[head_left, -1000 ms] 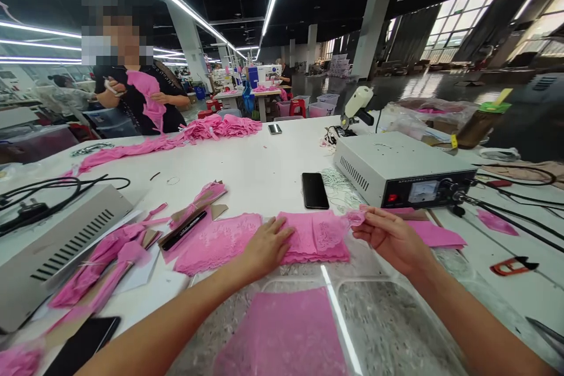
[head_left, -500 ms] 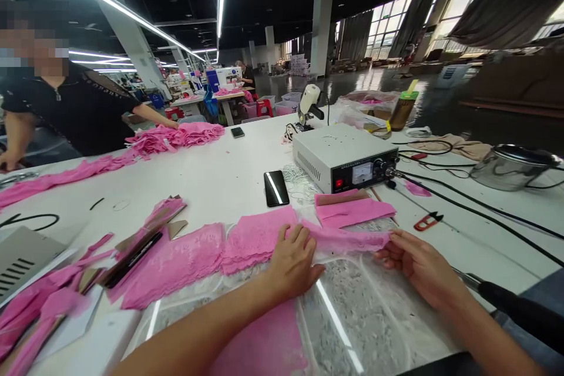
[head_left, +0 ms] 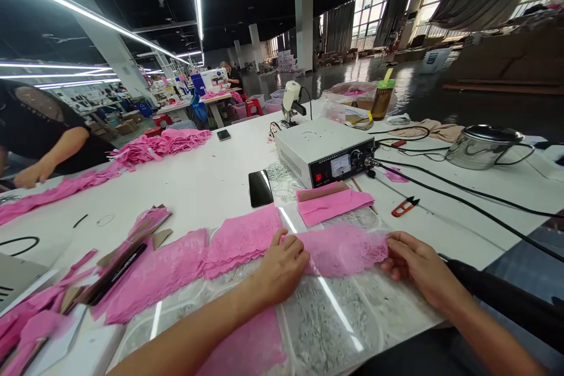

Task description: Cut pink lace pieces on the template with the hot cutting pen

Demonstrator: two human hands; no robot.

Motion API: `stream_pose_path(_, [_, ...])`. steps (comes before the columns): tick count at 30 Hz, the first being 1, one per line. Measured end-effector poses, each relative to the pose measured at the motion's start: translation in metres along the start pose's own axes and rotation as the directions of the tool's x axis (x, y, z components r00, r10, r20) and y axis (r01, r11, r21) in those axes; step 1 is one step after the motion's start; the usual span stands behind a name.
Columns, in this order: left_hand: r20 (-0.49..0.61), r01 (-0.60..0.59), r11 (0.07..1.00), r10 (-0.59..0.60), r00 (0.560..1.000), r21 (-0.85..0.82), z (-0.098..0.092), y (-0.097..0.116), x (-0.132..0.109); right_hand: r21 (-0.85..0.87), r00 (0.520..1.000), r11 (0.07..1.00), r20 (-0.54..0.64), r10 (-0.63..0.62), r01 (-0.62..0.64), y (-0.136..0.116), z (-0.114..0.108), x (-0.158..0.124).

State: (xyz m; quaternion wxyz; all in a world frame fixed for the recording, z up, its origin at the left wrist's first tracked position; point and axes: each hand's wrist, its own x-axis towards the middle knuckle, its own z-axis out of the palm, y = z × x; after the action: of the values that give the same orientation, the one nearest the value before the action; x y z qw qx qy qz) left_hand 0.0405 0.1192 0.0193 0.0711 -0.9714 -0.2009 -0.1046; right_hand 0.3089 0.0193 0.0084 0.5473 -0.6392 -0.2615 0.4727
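Note:
A pink lace piece [head_left: 341,249] stretches between my two hands over a clear, glossy sheet [head_left: 330,323]. My left hand [head_left: 284,267] is closed on its left end, fingers curled down against the sheet. At the right end, my right hand [head_left: 409,261] pinches the scalloped edge between thumb and fingers. A black-handled tool [head_left: 489,291] extends behind my right wrist; its tip is hidden. Left of my left hand lie stacked lace pieces [head_left: 247,238] and another overlapping pink stack [head_left: 163,267]. More pink fabric [head_left: 251,343] shows beneath my left forearm.
Beyond my hands are a folded pink piece [head_left: 332,202], a phone [head_left: 261,188] and a control box [head_left: 324,150] with cables. Orange-handled thread snips [head_left: 405,206] and a glass pot [head_left: 482,150] lie to the right. A co-worker [head_left: 44,135] stands at left beside piled pink fabric [head_left: 163,144].
The lace between my hands has turned from a narrow, folded strip to a flat, spread piece. The view has shifted right. The co-worker's hand has left the pink pile.

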Motion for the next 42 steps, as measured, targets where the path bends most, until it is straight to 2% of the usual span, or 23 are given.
stream_pose_path(2, [-0.021, -0.076, 0.997, 0.075, 0.997, -0.021, -0.007, 0.01, -0.014, -0.072, 0.999, 0.997, 0.033, 0.026, -0.023, 0.004, -0.007, -0.006])
stream_pose_path(4, [-0.04, -0.117, 0.992, 0.115, 0.993, -0.046, -0.012, 0.019, -0.027, -0.229, 0.997, 0.973, 0.068, 0.023, -0.007, 0.008, -0.015, -0.012])
stream_pose_path(7, [-0.061, -0.117, 0.988, 0.111, 0.992, -0.098, -0.019, 0.027, -0.036, -0.53, 0.994, 0.844, 0.107, -0.026, 0.08, 0.013, -0.024, -0.019])
stream_pose_path(9, [-0.066, -0.113, 0.982, 0.105, 0.992, -0.151, -0.022, 0.029, -0.036, -0.651, 0.992, 0.749, 0.102, -0.075, 0.124, 0.014, -0.028, -0.02])
stream_pose_path(13, [-0.055, -0.172, 0.951, 0.163, 0.985, -0.255, -0.029, 0.031, -0.032, -0.761, 0.981, 0.625, 0.069, -0.184, 0.17, 0.015, -0.034, -0.021])
stream_pose_path(16, [-0.035, -0.187, 0.924, 0.186, 0.982, -0.333, -0.031, 0.03, -0.033, -0.767, 0.97, 0.613, 0.051, -0.239, 0.191, 0.013, -0.034, -0.023])
stream_pose_path(18, [-0.02, -0.165, 0.904, 0.171, 0.985, -0.394, -0.03, 0.026, -0.029, -0.745, 0.94, 0.613, 0.056, -0.336, 0.263, 0.009, -0.029, -0.022])
stream_pose_path(20, [-0.003, -0.122, 0.904, 0.132, 0.991, -0.409, -0.027, 0.019, -0.019, -0.726, 0.891, 0.575, 0.115, -0.439, 0.377, 0.003, -0.02, -0.014])
stream_pose_path(23, [0.005, -0.055, 0.937, 0.06, 0.998, -0.344, -0.017, 0.0, 0.013, -0.713, 0.826, 0.488, 0.231, -0.514, 0.503, -0.008, -0.001, 0.012])
stream_pose_path(27, [0.003, 0.021, 0.968, -0.021, 1.0, -0.249, 0.001, -0.029, 0.065, -0.722, 0.76, 0.391, 0.285, -0.584, 0.571, -0.019, 0.018, 0.062])
stream_pose_path(30, [0.027, 0.061, 0.979, -0.057, 0.998, -0.194, 0.013, -0.043, 0.092, -0.714, 0.706, 0.315, 0.345, -0.619, 0.625, -0.021, 0.027, 0.084])
stream_pose_path(36, [0.104, 0.143, 0.975, -0.126, 0.987, -0.168, 0.025, -0.056, 0.116, -0.664, 0.607, 0.168, 0.513, -0.607, 0.729, -0.02, 0.043, 0.09])
stream_pose_path(42, [0.185, 0.215, 0.961, -0.182, 0.966, -0.173, 0.025, -0.067, 0.132, -0.641, 0.558, 0.092, 0.579, -0.595, 0.762, -0.02, 0.049, 0.097])
